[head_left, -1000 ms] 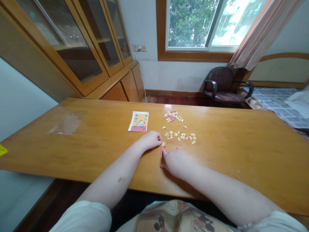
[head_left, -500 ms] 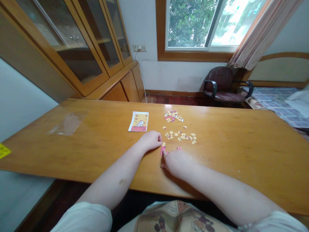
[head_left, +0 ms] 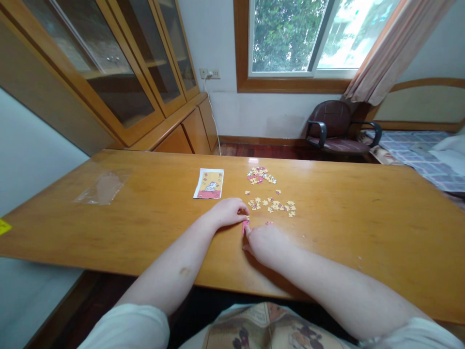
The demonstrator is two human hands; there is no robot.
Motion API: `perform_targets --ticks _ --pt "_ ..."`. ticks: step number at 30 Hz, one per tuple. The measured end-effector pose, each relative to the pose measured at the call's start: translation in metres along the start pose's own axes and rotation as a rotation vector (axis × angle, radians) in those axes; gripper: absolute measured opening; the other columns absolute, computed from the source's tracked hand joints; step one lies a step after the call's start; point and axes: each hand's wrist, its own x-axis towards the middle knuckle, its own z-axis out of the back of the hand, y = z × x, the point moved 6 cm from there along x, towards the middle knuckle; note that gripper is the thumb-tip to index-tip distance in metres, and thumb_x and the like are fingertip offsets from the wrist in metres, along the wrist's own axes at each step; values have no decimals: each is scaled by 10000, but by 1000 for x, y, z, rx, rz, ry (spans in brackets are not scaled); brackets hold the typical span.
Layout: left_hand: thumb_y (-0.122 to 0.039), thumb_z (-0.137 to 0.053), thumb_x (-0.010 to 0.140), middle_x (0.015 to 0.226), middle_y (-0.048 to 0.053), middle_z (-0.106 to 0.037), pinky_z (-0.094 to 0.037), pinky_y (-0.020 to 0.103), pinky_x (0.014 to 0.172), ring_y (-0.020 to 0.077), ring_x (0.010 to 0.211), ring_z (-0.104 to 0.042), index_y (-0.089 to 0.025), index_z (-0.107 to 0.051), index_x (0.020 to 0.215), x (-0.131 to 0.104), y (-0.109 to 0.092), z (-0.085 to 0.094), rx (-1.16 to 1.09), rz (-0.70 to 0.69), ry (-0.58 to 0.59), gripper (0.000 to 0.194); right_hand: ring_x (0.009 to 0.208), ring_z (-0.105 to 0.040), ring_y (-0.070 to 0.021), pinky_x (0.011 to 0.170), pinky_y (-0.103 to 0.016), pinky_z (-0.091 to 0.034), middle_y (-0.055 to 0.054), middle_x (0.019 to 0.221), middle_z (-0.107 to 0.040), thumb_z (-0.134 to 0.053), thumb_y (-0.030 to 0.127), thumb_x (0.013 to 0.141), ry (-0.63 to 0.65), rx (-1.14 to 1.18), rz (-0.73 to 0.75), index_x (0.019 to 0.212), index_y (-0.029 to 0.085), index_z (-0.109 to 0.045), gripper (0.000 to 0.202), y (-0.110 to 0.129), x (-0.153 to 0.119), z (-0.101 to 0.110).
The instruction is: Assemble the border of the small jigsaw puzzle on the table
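Observation:
My left hand (head_left: 229,212) is bent in a pinch, its fingertips on a small yellow puzzle piece (head_left: 247,217) at the top of a pink joined part (head_left: 244,227). From the right, my right hand (head_left: 267,242) touches the pink part with an extended finger; its other fingers are mostly curled under. Another pink piece (head_left: 269,223) lies just above my right hand. Several loose yellow pieces (head_left: 279,206) are spread beyond the hands, with a mixed pile (head_left: 258,175) farther back. A picture card (head_left: 209,183) showing a white animal lies behind my left hand.
The wooden table (head_left: 152,218) carries a clear plastic bag (head_left: 103,187) at the left and a yellow sticker (head_left: 4,226) at its left edge. Behind it are a glass-door cabinet (head_left: 145,68), a chair (head_left: 332,126) and a bed (head_left: 425,150).
My left hand has moved slightly right, its fingertips now over the yellow piece at the top of the pink part. My right hand has stayed nearly still.

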Motion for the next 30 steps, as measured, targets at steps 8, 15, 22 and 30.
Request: perform_targets --ticks 8,15,22,30 --pt "-288 -520 833 888 31 -675 -438 235 710 158 814 -601 -227 -721 924 2 6 2 -23 18 -51 229 780 -687 -283 675 -407 -520 -189 877 -692 -409 217 921 -102 -103 26 1282 83 -511 398 -1 1 0" --pt "-248 -545 790 889 21 -678 -439 228 707 150 793 -602 -227 -723 892 3 11 -2 -30 2 -13 206 801 -684 -256 694 -376 -508 -167 877 -689 -401 124 893 -112 -92 -21 1134 109 -596 311 -4 -3 6" --pt "-262 -521 811 892 26 -670 -439 235 731 154 816 -598 -219 -709 897 2 9 0 -27 10 -18 211 839 -680 -251 726 -368 -498 -153 916 -698 -382 114 889 -64 -38 -32 1073 139 -619 301 -11 -1 6" --pt "-524 -716 622 1020 49 -646 -451 271 721 218 899 -615 -219 -573 1112 -14 -3 7 -26 119 31 594 918 -652 -296 705 -348 -482 -136 1014 -690 -646 369 720 13 75 -251 1127 189 -618 446 -94 -7 29"
